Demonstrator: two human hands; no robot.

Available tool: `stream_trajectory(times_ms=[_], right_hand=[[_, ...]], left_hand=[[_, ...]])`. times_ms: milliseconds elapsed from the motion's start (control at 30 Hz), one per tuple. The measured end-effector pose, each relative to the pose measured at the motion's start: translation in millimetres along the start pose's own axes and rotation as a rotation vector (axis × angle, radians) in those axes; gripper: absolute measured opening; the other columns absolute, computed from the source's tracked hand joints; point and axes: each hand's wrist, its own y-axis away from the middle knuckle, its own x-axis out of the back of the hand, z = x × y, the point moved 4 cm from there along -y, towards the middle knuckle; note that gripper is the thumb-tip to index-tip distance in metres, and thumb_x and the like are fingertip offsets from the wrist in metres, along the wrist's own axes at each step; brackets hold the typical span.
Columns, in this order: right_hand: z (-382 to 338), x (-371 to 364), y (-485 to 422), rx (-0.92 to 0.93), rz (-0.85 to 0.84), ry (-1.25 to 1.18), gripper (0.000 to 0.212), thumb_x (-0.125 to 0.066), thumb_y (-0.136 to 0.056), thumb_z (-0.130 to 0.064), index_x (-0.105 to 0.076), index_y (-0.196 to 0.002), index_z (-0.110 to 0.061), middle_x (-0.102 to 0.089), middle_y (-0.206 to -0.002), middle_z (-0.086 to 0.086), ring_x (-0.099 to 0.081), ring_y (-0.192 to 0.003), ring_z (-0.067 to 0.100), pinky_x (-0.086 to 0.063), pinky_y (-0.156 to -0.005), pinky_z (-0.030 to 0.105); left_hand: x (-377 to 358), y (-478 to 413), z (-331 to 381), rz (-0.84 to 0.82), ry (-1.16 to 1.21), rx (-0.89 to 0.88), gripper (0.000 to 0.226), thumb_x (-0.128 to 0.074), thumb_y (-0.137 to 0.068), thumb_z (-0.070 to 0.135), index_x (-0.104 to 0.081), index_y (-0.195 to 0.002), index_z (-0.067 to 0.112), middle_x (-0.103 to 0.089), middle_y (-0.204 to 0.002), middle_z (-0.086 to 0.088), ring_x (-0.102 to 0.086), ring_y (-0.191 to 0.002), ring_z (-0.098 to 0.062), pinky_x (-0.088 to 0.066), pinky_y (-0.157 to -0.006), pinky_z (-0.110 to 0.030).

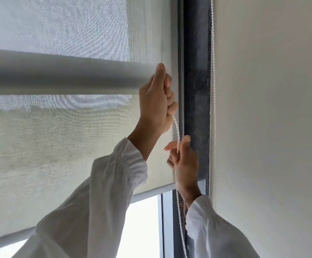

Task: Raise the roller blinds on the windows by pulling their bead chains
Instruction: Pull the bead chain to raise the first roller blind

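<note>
— Where's the bead chain [177, 131]?
— Beside the dark window frame [196, 90], at the roller blind [77, 138]'s edge.
— The grips?
— Left hand [157, 101] fisted on it above; right hand [184, 161] pinching it lower.

Two bare hands show, a left hand [156, 101] and a right hand [184, 161], each in a loose white fabric sleeve [105, 192]. One translucent grey woven roller blind [58, 142] hangs. Two white bead chains run: one gripped [176, 127], another [214, 71] by the wall.
</note>
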Motion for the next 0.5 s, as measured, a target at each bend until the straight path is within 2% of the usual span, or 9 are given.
stream_trajectory(times_ms=[67, 133, 200, 333, 433, 500], right_hand=[[-3.6, 5.5, -13.5, -0.152, -0.062, -0.154, 0.068, -0.017, -0.083, -0.063, -0.067, -0.064, -0.02, -0.05, -0.05, -0.009, -0.044, -0.052, 0.01, -0.034, -0.063, 0.032], [-20.0, 8.7, -25.1, -0.182, -0.123, -0.216, 0.074, -0.011, -0.086, -0.065, -0.068, -0.073, -0.02, -0.06, -0.065, -0.002, -0.052, -0.066, 0.013, -0.038, -0.071, 0.035], [-38.4, 8.4, -35.9, -0.178, -0.161, -0.212, 0.072, -0.01, -0.091, -0.059, -0.066, -0.081, -0.017, -0.062, -0.074, 0.001, -0.056, -0.074, 0.014, -0.041, -0.075, 0.035], [-68.7, 1.3, -53.8, -0.125, -0.166, -0.176, 0.056, -0.017, -0.096, -0.049, -0.061, -0.094, -0.013, -0.062, -0.081, 0.0, -0.061, -0.074, 0.009, -0.048, -0.072, 0.026], [-83.4, -9.1, -63.0, -0.123, -0.182, -0.239, 0.041, -0.031, -0.097, -0.039, -0.058, -0.102, -0.01, -0.065, -0.083, 0.002, -0.066, -0.075, 0.013, -0.053, -0.071, 0.027], [-89.1, -14.0, -68.8, -0.145, -0.176, -0.266, 0.031, -0.039, -0.097, -0.032, -0.058, -0.101, -0.008, -0.063, -0.075, 0.002, -0.065, -0.063, 0.013, -0.054, -0.063, 0.026]], left_hand=[[3.4, 9.9, -7.5, -0.012, -0.023, 0.007, 0.043, -0.037, -0.096, 0.031, -0.039, -0.056, 0.017, -0.028, -0.033, 0.009, -0.02, -0.027, -0.003, -0.013, -0.031, -0.013], [8.2, 23.4, -18.5, -0.02, -0.072, 0.024, 0.043, -0.037, -0.096, 0.031, -0.04, -0.056, 0.017, -0.027, -0.035, 0.008, -0.02, -0.028, -0.003, -0.012, -0.032, -0.014], [16.4, 38.5, -31.6, -0.03, -0.126, 0.041, 0.042, -0.037, -0.096, 0.029, -0.039, -0.056, 0.016, -0.027, -0.036, 0.007, -0.02, -0.029, -0.004, -0.014, -0.032, -0.013], [33.0, 72.4, -68.9, -0.032, -0.19, 0.153, 0.041, -0.038, -0.094, 0.031, -0.035, -0.056, 0.017, -0.026, -0.036, 0.009, -0.019, -0.03, -0.004, -0.013, -0.034, -0.014], [45.1, 95.4, -91.8, -0.031, -0.226, 0.241, 0.041, -0.04, -0.091, 0.034, -0.034, -0.054, 0.017, -0.026, -0.037, 0.011, -0.018, -0.031, -0.004, -0.016, -0.033, -0.013], [52.0, 103.4, -97.9, -0.045, -0.265, 0.259, 0.039, -0.042, -0.086, 0.038, -0.031, -0.055, 0.016, -0.026, -0.037, 0.011, -0.017, -0.032, -0.003, -0.016, -0.033, -0.014]])
